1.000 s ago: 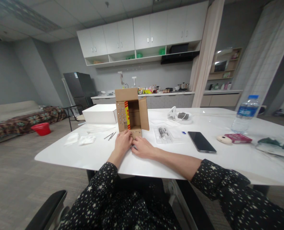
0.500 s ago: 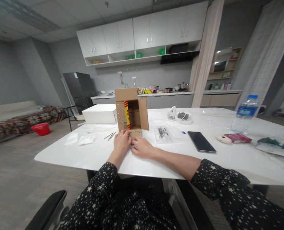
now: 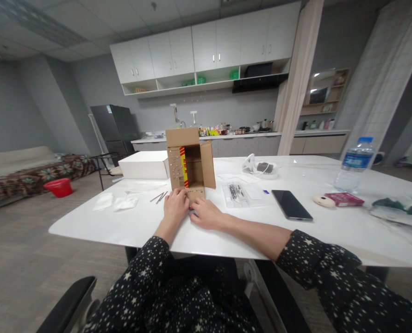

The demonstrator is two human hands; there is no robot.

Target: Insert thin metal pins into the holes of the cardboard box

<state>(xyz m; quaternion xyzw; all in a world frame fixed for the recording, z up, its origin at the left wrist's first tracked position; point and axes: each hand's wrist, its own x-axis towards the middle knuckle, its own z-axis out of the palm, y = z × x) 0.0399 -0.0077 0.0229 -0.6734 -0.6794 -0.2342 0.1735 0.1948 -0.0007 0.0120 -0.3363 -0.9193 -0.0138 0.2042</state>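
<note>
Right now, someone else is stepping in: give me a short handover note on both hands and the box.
Left hand: resting on the table at the cardboard box, fingers at its lower front flap; grip unclear.
Right hand: flat beside the left, fingertips at the same flap.
Box: lying on its side on the white table, open end facing the person, flaps out.
Nearby: clear bag of small parts, phone.
Done: box opened. Left: flaps not closed.

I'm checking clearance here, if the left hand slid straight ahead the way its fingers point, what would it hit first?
The left hand would probably meet the open cardboard box first; its fingertips already sit at the box's lower flap.
</note>
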